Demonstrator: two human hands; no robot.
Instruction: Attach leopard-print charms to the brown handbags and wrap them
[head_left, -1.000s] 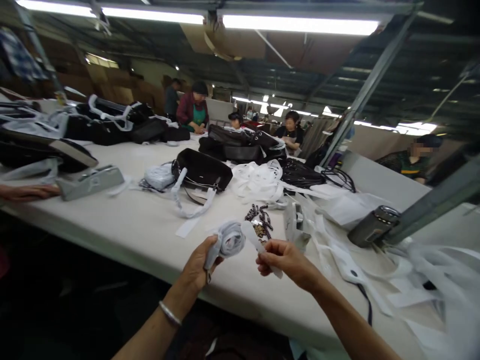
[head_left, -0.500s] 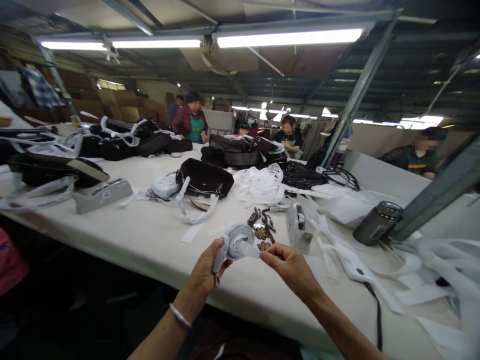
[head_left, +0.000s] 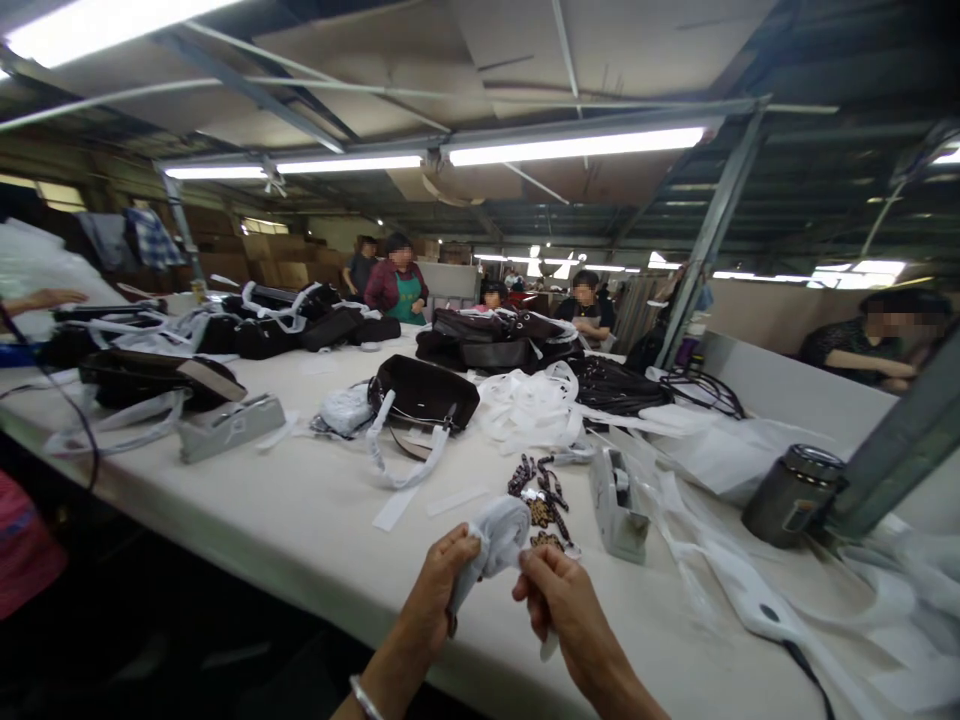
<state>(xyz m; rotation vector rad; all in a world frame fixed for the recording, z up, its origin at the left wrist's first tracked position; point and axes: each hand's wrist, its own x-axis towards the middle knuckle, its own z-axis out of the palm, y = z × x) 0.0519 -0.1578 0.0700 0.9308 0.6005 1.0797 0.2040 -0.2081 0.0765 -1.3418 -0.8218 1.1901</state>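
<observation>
My left hand grips a coiled strap wrapped in white material above the table's front edge. On the coil's right side, my right hand pinches a thin white strip between thumb and fingers. A pale end of the strip shows below that hand. Just behind my hands lie dark beaded strings with brown flower-shaped pieces. To their right stands a grey tape dispenser. Farther back sits a black handbag, its handle wrapped in white.
White strips heap beside the handbag. Black bags are piled behind. A dark flask leans near a metal post at right. Another tape dispenser lies left. Several co-workers, one in a green apron, are around the table.
My right hand has moved in against the coil, and the stretch of strip between them has shortened. The coil is turned more upright. The camera view has tilted upward.
</observation>
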